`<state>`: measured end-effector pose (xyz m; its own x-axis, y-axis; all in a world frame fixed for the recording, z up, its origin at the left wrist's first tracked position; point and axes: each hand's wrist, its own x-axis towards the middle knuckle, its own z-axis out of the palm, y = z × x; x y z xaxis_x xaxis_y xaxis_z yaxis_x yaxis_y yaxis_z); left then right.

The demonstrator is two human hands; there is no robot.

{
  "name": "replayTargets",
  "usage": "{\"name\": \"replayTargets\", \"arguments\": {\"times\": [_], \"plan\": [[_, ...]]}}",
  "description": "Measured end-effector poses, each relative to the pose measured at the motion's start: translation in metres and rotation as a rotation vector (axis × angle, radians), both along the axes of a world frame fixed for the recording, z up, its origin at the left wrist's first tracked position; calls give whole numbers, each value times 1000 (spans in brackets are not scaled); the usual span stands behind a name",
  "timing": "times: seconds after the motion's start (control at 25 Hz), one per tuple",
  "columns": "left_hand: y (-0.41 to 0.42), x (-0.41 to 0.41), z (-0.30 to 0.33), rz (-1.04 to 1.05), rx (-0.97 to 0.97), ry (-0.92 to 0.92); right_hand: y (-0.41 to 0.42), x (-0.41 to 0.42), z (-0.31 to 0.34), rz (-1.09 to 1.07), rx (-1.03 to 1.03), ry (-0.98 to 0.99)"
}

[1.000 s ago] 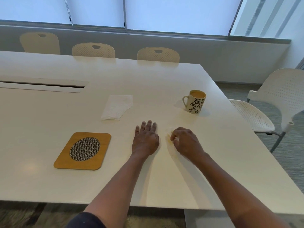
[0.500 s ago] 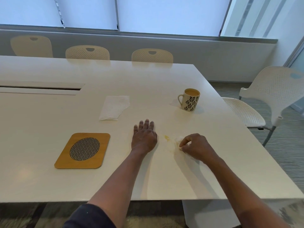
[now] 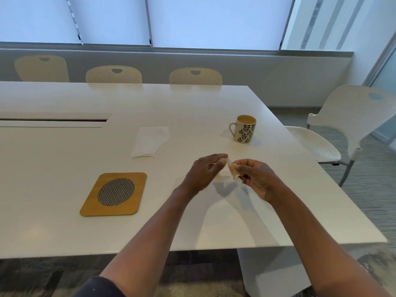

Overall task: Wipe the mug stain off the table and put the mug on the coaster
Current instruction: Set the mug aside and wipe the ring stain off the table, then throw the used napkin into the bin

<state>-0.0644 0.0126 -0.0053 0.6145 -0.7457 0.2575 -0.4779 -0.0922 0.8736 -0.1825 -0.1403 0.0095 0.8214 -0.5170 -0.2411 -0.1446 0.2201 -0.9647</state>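
Your right hand [image 3: 255, 179] pinched a crumpled, stained tissue [image 3: 232, 169] above the table [image 3: 64, 228], and your left hand [image 3: 204, 174] pinched its other end. The wooden coaster [image 3: 114, 194] lay well left of your left hand. Beyond that hand lay a paper towel [image 3: 150, 141]. The leaf-patterned mug [image 3: 245, 128] stood beyond your right hand, off the coaster.

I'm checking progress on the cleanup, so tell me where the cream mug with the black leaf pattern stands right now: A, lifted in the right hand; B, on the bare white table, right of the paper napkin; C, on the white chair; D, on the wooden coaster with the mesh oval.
B: the cream mug with the black leaf pattern stands on the bare white table, far from the wooden coaster.
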Motion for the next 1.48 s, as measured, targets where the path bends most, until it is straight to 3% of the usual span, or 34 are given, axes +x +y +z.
{"name": "replayTargets", "arguments": {"times": [0.16,0.4,0.92,1.24,1.48], "plan": [[-21,-16,13,-131,16,-76,-12,-20,13,-70,-31,-64],[-74,-54,15,-154,-74,-206,-43,-66,17,-158,-28,-133],[-241,-188,6,-302,-245,-180,-178,-216,21,-359,-94,-35],[-355,-323,-31,-511,-110,-102,-252,-353,-19,-694,-114,27],[-398,-405,-111,-490,195,58,-285,-421,-102,-1002,-219,275]]}}
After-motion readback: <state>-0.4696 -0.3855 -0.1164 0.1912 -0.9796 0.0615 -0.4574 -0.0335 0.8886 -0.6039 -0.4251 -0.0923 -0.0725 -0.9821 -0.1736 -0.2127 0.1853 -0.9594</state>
